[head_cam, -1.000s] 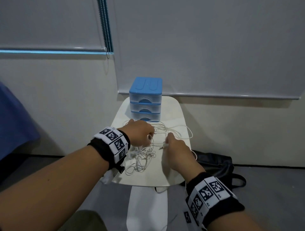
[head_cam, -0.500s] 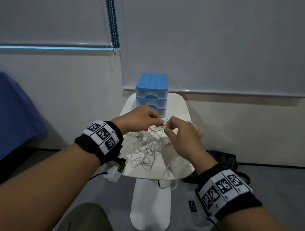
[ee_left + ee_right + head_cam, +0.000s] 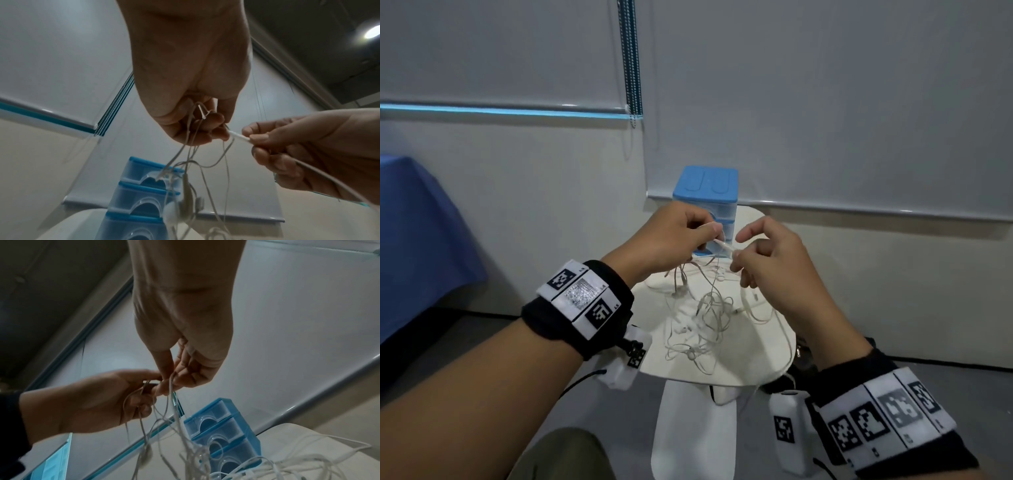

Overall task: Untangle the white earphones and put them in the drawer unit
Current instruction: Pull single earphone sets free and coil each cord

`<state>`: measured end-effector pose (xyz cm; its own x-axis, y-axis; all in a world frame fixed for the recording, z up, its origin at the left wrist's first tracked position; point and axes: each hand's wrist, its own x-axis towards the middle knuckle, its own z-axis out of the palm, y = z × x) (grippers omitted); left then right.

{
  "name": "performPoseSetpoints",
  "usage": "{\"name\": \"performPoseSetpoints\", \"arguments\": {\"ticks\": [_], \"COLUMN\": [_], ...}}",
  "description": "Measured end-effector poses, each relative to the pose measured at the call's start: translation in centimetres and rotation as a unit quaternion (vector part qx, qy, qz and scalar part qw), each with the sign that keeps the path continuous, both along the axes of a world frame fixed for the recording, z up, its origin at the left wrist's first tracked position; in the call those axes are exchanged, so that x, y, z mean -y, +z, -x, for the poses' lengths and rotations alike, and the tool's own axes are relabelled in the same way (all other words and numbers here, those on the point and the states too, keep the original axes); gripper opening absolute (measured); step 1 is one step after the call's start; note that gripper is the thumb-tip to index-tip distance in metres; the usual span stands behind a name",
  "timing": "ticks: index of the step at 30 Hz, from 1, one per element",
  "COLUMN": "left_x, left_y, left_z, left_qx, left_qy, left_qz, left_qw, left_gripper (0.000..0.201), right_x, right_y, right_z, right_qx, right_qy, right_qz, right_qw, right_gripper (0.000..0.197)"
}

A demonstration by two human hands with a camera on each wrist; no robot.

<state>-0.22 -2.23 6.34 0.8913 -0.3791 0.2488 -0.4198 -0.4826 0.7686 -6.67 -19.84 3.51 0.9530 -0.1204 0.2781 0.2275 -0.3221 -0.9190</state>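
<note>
Both hands were up above the little white table (image 3: 774, 349), close together. The left hand (image 3: 671, 236) had its fingers curled in tight and pinched a few thin cords of the white earphones (image 3: 705, 318). In the left wrist view, the cords ran out from under those curled fingers (image 3: 207, 128) and hung down in loose loops. The right hand (image 3: 774, 267) pinched a short straight white piece of the cord between its thumb and fingers, just beside the left hand's fingertips. So both hands held the same earphones, with a short bit of cord between them.

Most of the earphones were still a messy knot of white cord. Part of it hung from the hands, and the rest lay in a heap on the table top. One loop drooped over the table's near edge.

The drawer unit (image 3: 705, 186) stood at the far end of the table, by the wall. It had a blue top and see-through drawers with blue edges, and the three drawers looked shut in the wrist views.

Each wrist wore a black band (image 3: 571, 308) with black and white square codes on it. Tiny letters sat by the codes, but they were too small to read. A dark bag (image 3: 803, 359) lay on the floor by the table. Something blue (image 3: 417, 240) stood far to the left.
</note>
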Motion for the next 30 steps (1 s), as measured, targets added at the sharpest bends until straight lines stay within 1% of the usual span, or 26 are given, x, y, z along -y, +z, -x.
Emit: {"name": "performPoseSetpoints", "arguments": {"ticks": [3,8,9,11,12,14,18,20,22,23,25,28,30], "left_x": [-0.2,0.4,0.4,0.3,0.2,-0.1,-0.2,-0.2,-0.2,-0.3,-0.4,-0.4,-0.4], "left_y": [1.2,2.8,3.1,3.7,3.9,4.5,5.0,5.0,4.8,4.7,4.5,4.3,4.4], "left_z": [0.1,1.2,1.4,1.6,1.5,1.4,1.0,0.9,0.8,0.8,0.8,0.8,0.7], "left_qx": [0.001,0.019,0.021,0.025,0.027,0.032,0.055,0.074,0.086,0.088,0.096,0.106,0.102], "left_qy": [-0.014,-0.097,-0.111,-0.128,-0.131,-0.126,-0.099,-0.076,-0.066,-0.069,-0.086,-0.104,-0.105], "left_qz": [0.004,-0.031,-0.04,-0.051,-0.053,-0.044,-0.029,-0.01,0.007,0.011,0.017,0.03,0.054], "left_qw": [1.0,0.995,0.993,0.99,0.99,0.99,0.993,0.994,0.994,0.994,0.992,0.988,0.988], "left_gripper": [0.025,0.024,0.024,0.025,0.027,0.028,0.022,0.019,0.019,0.019,0.019,0.026,0.029], "right_x": [0.2,-0.3,-0.4,-0.2,-0.1,0.0,0.3,0.7,0.9,0.9,0.7,0.1,-0.3], "right_y": [0.7,1.3,1.4,1.7,1.8,2.1,2.7,2.6,2.7,2.8,3.2,3.7,4.1], "right_z": [0.4,0.4,0.2,-0.1,-0.2,-0.5,-0.8,-0.7,-0.3,-0.1,0.1,-0.2,-0.7], "right_qx": [-0.002,0.011,0.012,0.011,0.01,0.008,0.01,0.011,-0.006,-0.02,-0.044,-0.051,-0.048], "right_qy": [0.017,0.026,0.027,0.025,0.022,0.01,-0.013,-0.01,0.017,0.036,0.061,0.049,0.033], "right_qz": [-0.017,-0.017,-0.008,0.017,0.024,0.028,0.062,0.082,0.094,0.084,0.029,-0.04,-0.06], "right_qw": [1.0,0.999,1.0,0.999,0.999,1.0,0.998,0.997,0.995,0.996,0.997,0.997,0.997], "right_gripper": [0.018,0.025,0.023,0.011,0.01,0.017,0.027,0.029,0.026,0.021,0.018,0.022,0.018]}}
